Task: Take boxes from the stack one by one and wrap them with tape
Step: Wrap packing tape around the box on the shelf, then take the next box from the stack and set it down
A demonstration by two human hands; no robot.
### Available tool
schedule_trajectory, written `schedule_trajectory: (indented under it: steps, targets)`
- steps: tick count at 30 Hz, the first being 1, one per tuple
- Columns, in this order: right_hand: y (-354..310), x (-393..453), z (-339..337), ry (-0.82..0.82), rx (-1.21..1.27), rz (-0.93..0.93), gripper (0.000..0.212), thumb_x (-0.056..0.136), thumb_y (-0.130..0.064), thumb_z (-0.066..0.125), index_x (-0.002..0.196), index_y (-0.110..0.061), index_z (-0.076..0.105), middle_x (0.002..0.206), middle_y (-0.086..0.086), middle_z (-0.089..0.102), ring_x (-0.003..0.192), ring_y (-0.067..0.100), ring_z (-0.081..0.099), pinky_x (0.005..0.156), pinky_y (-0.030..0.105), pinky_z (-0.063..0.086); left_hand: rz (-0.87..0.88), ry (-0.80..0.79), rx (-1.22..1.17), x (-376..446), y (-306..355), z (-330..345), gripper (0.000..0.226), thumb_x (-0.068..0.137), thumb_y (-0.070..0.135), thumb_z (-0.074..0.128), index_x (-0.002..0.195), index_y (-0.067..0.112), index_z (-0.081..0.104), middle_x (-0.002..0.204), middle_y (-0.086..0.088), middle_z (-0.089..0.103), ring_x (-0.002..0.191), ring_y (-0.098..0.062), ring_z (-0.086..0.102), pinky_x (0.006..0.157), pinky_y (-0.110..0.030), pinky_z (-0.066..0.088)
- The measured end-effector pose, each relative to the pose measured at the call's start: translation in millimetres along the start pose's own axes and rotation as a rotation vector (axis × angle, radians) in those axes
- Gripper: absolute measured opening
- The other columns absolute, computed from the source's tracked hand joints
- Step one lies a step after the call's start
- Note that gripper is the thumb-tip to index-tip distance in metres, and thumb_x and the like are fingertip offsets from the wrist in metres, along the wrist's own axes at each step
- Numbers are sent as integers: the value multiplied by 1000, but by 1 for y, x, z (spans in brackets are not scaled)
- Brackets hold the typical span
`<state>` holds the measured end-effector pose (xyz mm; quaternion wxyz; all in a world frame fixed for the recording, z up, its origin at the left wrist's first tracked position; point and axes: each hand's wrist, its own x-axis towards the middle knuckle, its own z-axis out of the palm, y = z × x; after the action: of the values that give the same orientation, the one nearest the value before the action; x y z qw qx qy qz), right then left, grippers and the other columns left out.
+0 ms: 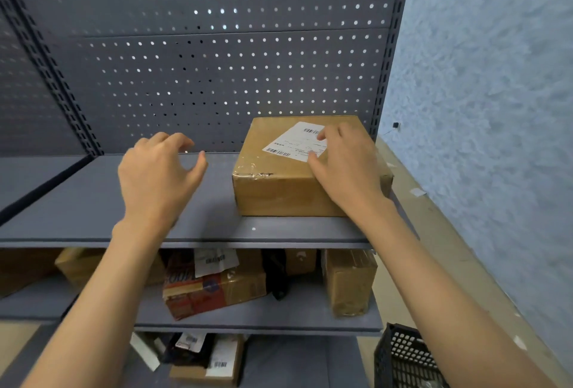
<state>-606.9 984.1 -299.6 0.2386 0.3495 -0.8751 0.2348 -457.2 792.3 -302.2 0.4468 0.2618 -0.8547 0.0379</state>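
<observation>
A brown cardboard box (279,182) with a white shipping label (294,141) and clear tape along its front edge sits on the right part of the grey top shelf (93,201). My right hand (347,167) lies flat on the box's top right, fingers spread over the label. My left hand (158,173) hovers over the bare shelf to the left of the box, fingers curled and apart, holding nothing. No tape roll is in view.
A dark pegboard panel (201,61) backs the shelf. The lower shelf (279,319) carries several cardboard parcels, one red and brown (210,291). More parcels lie below. A black plastic crate (403,359) stands at the bottom right beside a blue wall (496,108).
</observation>
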Motion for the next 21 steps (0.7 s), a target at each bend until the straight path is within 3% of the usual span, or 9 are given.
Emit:
schedule_trajectory:
  steps: [9,21]
  targets:
    - [-110,11,21,-44,49,-139,27,95,-27,49,115,-9,54,112,8,54,104,27,48,85,32,33,-26,27,111,-6,-91,-49,25,87,28,66,96,5,72,92,-16,69,84,-38,62,65,-40,47]
    - [-320,-1,63,-66,119,-288,30,97,-30,45,119,-10,52,116,6,53,107,26,47,91,32,33,-96,89,209,-27,-270,-141,26,89,31,63,96,8,71,90,-15,68,81,-34,61,63,-38,45]
